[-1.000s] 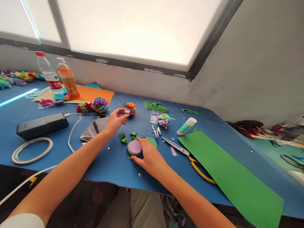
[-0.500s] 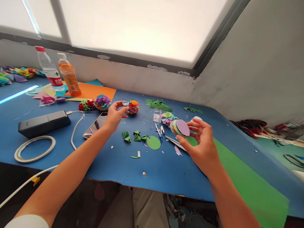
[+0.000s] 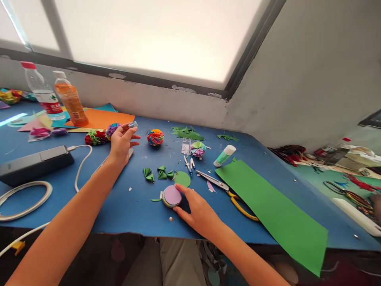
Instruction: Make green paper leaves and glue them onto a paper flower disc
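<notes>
A small pale blue-grey item [image 3: 133, 124], perhaps a tape roll or cap, is pinched between the thumb and forefinger of my left hand [image 3: 121, 143], raised near the purple paper ball [image 3: 113, 130]. My right hand [image 3: 195, 206] grips the right edge of a stack of paper discs [image 3: 172, 196] with a lilac one on top, low over the table's front part. Just behind the stack lies a green paper circle [image 3: 182, 179]. Folded green paper pieces [image 3: 148, 175] are to its left. An orange-red paper ball [image 3: 155, 137] sits right of my left hand.
Yellow-handled scissors [image 3: 214, 181], a glue stick [image 3: 224, 155] and a long green sheet [image 3: 274, 210] are at right. Two bottles [image 3: 72, 99], a black power bank [image 3: 35, 161], a white cable and a tape ring [image 3: 25, 200] stand or lie left.
My right hand has brought the disc stack leftward and down toward the front edge. My left hand still holds the small item. The view has shifted right, exposing the glue stick and scissors fully.
</notes>
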The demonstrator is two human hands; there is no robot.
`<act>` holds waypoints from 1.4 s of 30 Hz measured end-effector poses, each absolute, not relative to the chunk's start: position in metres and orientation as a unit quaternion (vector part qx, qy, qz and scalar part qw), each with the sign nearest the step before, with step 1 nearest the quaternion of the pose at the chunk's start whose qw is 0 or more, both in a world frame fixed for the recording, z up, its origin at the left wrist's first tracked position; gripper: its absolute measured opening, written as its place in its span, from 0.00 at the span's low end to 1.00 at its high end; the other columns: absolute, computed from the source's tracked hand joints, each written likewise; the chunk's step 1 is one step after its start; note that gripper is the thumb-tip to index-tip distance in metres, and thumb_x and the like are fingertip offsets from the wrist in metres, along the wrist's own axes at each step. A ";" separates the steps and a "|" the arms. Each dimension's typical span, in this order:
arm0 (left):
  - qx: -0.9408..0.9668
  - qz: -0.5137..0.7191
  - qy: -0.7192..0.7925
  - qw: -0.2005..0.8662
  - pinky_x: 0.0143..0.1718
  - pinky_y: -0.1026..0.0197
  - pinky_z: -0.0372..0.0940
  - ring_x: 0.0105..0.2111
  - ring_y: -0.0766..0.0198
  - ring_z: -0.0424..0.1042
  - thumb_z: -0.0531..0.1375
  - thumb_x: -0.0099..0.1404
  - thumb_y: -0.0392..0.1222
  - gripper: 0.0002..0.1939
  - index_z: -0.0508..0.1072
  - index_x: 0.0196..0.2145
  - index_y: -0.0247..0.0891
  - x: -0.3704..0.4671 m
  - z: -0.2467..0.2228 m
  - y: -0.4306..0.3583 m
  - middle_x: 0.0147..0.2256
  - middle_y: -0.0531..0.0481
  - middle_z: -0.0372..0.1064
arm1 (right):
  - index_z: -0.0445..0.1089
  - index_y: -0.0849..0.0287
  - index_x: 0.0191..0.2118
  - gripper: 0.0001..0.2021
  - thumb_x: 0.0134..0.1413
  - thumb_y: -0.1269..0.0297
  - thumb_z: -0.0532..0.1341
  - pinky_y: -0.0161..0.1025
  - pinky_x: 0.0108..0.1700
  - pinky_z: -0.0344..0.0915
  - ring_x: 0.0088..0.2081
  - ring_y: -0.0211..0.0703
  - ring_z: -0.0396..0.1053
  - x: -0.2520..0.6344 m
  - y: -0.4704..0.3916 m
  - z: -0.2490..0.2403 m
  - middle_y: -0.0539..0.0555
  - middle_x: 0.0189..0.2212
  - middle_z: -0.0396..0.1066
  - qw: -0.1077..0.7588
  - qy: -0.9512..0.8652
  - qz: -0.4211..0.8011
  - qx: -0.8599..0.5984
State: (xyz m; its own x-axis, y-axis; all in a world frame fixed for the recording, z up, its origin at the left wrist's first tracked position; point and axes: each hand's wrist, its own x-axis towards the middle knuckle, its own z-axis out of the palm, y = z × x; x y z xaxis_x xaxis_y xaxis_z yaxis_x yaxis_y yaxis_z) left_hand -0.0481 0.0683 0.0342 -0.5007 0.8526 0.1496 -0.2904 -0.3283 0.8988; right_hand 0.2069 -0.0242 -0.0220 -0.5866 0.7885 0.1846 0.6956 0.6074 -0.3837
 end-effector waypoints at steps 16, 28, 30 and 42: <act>0.329 0.730 0.469 0.373 0.16 0.72 0.61 0.20 0.74 0.67 0.62 0.48 0.35 0.13 0.67 0.33 0.35 -0.045 0.037 0.063 0.32 0.54 0.67 | 0.72 0.56 0.43 0.16 0.55 0.62 0.50 0.45 0.33 0.70 0.34 0.53 0.75 0.358 0.000 0.010 0.58 0.37 0.76 0.073 -0.728 -0.057 -0.680; 0.327 0.725 0.483 0.366 0.15 0.72 0.61 0.19 0.74 0.66 0.61 0.47 0.33 0.11 0.69 0.32 0.35 -0.043 0.039 0.059 0.30 0.55 0.67 | 0.72 0.67 0.40 0.17 0.53 0.65 0.50 0.50 0.39 0.65 0.37 0.59 0.73 0.387 -0.036 0.093 0.69 0.32 0.74 0.380 -0.488 -0.428 -0.659; 0.326 0.725 0.487 0.362 0.15 0.72 0.61 0.19 0.74 0.67 0.61 0.46 0.33 0.11 0.69 0.31 0.35 -0.042 0.039 0.058 0.30 0.55 0.67 | 0.71 0.68 0.41 0.17 0.54 0.65 0.50 0.51 0.39 0.65 0.38 0.60 0.73 0.382 -0.035 0.103 0.70 0.34 0.74 0.380 -0.499 -0.431 -0.649; 0.358 0.719 0.500 0.324 0.14 0.71 0.61 0.18 0.72 0.67 0.61 0.45 0.33 0.13 0.68 0.31 0.35 -0.039 0.030 0.062 0.27 0.56 0.66 | 0.70 0.62 0.43 0.15 0.55 0.78 0.49 0.41 0.47 0.63 0.45 0.45 0.69 0.256 0.087 0.141 0.55 0.40 0.73 0.295 -0.836 -0.212 -0.411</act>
State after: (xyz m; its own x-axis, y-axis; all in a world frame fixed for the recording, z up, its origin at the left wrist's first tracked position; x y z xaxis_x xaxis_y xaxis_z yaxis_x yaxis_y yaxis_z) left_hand -0.0389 0.0617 0.0297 -0.5335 0.8243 0.1895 -0.1080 -0.2886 0.9513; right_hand 0.2559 0.0871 0.1412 -0.4881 0.5620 0.6678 0.8122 0.5726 0.1117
